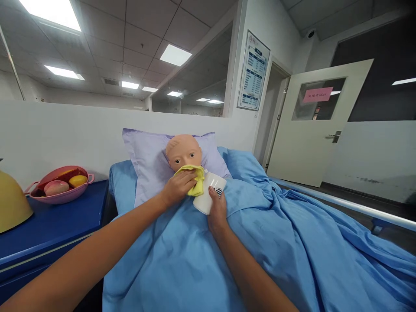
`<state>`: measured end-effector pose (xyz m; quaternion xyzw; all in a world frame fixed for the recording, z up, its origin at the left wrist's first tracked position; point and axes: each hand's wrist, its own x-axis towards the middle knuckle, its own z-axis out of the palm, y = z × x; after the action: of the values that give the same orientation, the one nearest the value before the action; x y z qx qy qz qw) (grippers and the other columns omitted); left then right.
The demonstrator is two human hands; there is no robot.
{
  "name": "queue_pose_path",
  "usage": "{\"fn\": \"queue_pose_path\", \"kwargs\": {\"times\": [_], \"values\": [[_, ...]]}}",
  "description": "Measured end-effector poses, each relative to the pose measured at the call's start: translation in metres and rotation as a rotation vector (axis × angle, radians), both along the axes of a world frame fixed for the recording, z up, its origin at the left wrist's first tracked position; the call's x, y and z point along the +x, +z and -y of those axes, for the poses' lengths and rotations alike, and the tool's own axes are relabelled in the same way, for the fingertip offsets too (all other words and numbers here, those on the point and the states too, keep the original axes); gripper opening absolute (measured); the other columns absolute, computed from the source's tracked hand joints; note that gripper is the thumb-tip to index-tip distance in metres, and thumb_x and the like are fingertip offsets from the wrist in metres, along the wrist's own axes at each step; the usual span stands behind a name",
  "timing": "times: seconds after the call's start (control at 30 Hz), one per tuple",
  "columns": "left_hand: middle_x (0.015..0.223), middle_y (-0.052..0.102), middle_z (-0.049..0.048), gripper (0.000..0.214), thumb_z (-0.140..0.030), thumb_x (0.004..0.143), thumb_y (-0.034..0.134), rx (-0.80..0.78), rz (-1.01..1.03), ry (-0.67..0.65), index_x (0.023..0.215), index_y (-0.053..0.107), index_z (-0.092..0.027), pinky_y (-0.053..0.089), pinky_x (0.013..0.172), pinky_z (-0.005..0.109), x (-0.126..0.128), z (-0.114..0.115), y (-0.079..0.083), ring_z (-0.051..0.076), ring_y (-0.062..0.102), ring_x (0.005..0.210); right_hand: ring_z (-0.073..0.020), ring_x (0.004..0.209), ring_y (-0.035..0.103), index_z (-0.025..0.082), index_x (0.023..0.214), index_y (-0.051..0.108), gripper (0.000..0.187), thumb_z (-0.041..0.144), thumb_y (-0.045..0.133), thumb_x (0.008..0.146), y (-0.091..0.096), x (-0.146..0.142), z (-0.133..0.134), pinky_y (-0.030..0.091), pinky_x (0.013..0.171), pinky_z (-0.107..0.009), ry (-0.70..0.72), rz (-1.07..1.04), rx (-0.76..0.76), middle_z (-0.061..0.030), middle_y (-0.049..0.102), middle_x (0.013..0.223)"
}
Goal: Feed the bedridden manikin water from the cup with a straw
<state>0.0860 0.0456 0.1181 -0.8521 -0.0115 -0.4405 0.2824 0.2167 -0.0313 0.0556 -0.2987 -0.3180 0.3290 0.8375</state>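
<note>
A bald mannequin [183, 149] lies in bed with its head on a lavender pillow [143, 151]. My left hand [178, 187] presses a yellow cloth [196, 187] over its mouth and chin, fingers closed on the fabric. Just to the right, my right hand [218, 210] grips a white mug [204, 199] by its side, thumb toward me. The mug is tilted, close beside the cloth, and bears a dark striped mark. What is inside it cannot be seen. Below both hands a blue quilt [188, 264] covers the mannequin's body.
On the left, a blue bedside cabinet [65, 225] carries a pink basket [61, 198] of fruit and a yellow rounded object [13, 201]. A metal bed rail [351, 203] runs along the right. Beyond it, a door [312, 151] stands ajar.
</note>
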Motion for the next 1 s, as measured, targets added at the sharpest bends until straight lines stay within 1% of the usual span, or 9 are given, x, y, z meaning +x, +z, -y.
{"fn": "queue_pose_path", "kwargs": {"times": [0.1,0.13,0.2,0.33,0.47,0.63,0.77,0.87,1.0], "values": [[0.113,0.067,0.0124,0.017,-0.015,0.09,0.046,0.083,0.039,-0.005,0.096,0.062,-0.014,0.051,0.096,0.044,0.008,0.0,0.025,0.022,0.058,0.115,-0.0161,0.072,0.065,0.024,0.113,0.056,0.045,0.042,0.068,0.074,0.0,0.0,0.0,0.052,0.063,-0.028,-0.014,0.008,0.001,0.0005,0.068,0.093],[0.114,0.066,0.0129,0.017,-0.015,0.09,0.046,0.096,0.04,0.002,0.096,0.062,-0.014,0.05,0.097,0.044,0.011,-0.001,0.03,0.023,0.057,0.116,-0.0158,0.071,0.065,0.024,0.113,0.056,0.045,0.043,0.067,0.074,0.0,0.0,0.0,0.052,0.063,-0.027,-0.014,0.013,-0.005,0.0008,0.068,0.092],[0.114,0.066,0.0134,0.017,-0.016,0.09,0.047,0.117,0.02,0.028,0.094,0.063,-0.013,0.05,0.098,0.043,0.017,-0.006,0.03,0.023,0.056,0.116,-0.0153,0.068,0.064,0.024,0.113,0.056,0.044,0.043,0.067,0.075,-0.002,0.001,-0.001,0.052,0.062,-0.027,-0.011,0.022,-0.021,0.001,0.068,0.09],[0.111,0.068,0.0112,0.019,-0.016,0.091,0.046,0.118,-0.03,0.096,0.095,0.063,-0.013,0.049,0.098,0.043,0.019,-0.017,0.009,0.022,0.059,0.112,-0.0152,0.067,0.063,0.022,0.113,0.056,0.046,0.045,0.067,0.075,-0.005,0.003,-0.004,0.051,0.058,-0.026,-0.013,0.027,-0.035,0.0006,0.066,0.086],[0.11,0.068,0.0113,0.023,-0.019,0.092,0.045,0.007,-0.021,0.119,0.108,0.061,-0.014,0.049,0.097,0.043,0.013,-0.018,-0.013,0.022,0.06,0.11,-0.0157,0.07,0.064,0.023,0.111,0.056,0.043,0.043,0.069,0.074,-0.005,0.002,-0.004,0.05,0.056,-0.024,-0.015,0.027,-0.026,-0.0003,0.067,0.091],[0.115,0.067,0.0107,0.028,-0.019,0.092,0.045,-0.092,0.012,0.087,0.116,0.059,-0.014,0.049,0.098,0.042,0.004,-0.012,-0.028,0.022,0.058,0.113,-0.0154,0.069,0.065,0.024,0.11,0.056,0.044,0.042,0.07,0.073,-0.004,0.002,-0.003,0.05,0.055,-0.024,0.016,0.019,-0.026,0.0006,0.068,0.09],[0.112,0.069,0.009,0.025,-0.014,0.092,0.044,-0.095,0.004,0.055,0.11,0.061,-0.014,0.053,0.092,0.04,-0.007,-0.012,-0.034,0.021,0.061,0.108,-0.015,0.065,0.064,0.023,0.108,0.057,0.045,0.043,0.072,0.07,-0.005,0.002,-0.002,0.051,0.056,-0.025,0.015,0.021,-0.058,0.0021,0.067,0.083],[0.113,0.069,0.0098,0.021,-0.012,0.09,0.046,-0.048,0.007,0.009,0.104,0.062,-0.014,0.055,0.088,0.039,-0.013,-0.01,-0.026,0.021,0.063,0.104,-0.0154,0.066,0.064,0.023,0.109,0.057,0.046,0.044,0.071,0.07,-0.005,0.002,-0.002,0.052,0.058,-0.026,0.02,0.037,-0.065,0.0018,0.066,0.082],[0.121,0.064,0.0142,0.022,-0.011,0.089,0.049,0.02,0.036,-0.084,0.109,0.059,-0.013,0.05,0.098,0.046,-0.007,-0.002,-0.001,0.024,0.051,0.124,-0.0165,0.071,0.065,0.024,0.115,0.055,0.05,0.043,0.07,0.071,-0.004,-0.001,-0.001,0.052,0.061,-0.028,0.023,0.056,-0.039,-0.0007,0.067,0.091]]}}
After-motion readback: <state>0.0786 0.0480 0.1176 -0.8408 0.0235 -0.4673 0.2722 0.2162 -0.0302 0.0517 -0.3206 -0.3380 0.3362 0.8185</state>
